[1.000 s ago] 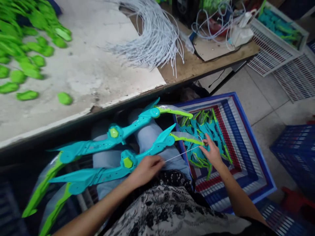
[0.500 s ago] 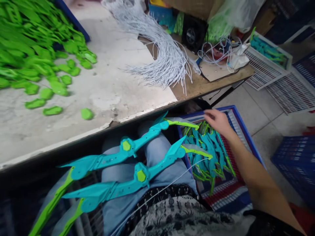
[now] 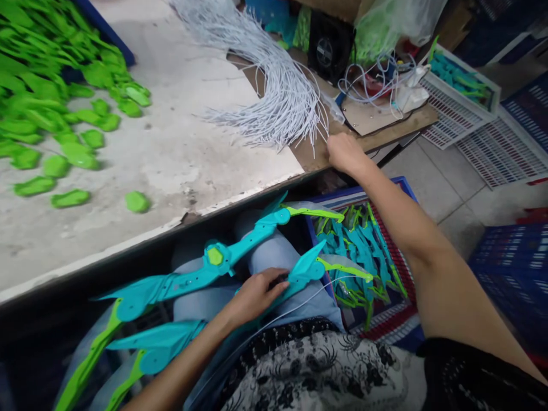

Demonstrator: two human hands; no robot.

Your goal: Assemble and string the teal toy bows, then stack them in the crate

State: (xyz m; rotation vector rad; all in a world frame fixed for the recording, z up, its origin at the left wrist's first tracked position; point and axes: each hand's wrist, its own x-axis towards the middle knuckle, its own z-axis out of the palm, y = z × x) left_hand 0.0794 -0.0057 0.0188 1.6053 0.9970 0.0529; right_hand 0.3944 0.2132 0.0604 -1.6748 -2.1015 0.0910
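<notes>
Gripping the near bow [image 3: 306, 274] across its middle with the left hand [image 3: 257, 294], out below the front edge of the table [image 3: 171, 142], with thumb and fingers curled onto the turquoise body. With the right hand [image 3: 343, 153] at the table's front edge, near its right end, with fingers folded in, just beside the loose ends of the cords [image 3: 278, 85]. Cannot tell a pinched cord from a bare fist there, for lack of a view of the fingertips. From the lime tip of the near bow, below the table, a thin cord [image 3: 299, 305] trailing toward the lap. Also across the lap, closer to the table, the far bow [image 3: 201, 278], untouched by either hand. Below the table's right end, the basket [image 3: 406, 187], with more bows [image 3: 362, 245] inside. On the table's left part, a heap of green pieces [image 3: 34, 68], with several scattered toward the front edge. Toward the table's back, behind the right hand, a black fan [image 3: 324, 51]. Past the table's right end, a white crate [image 3: 460, 117].
</notes>
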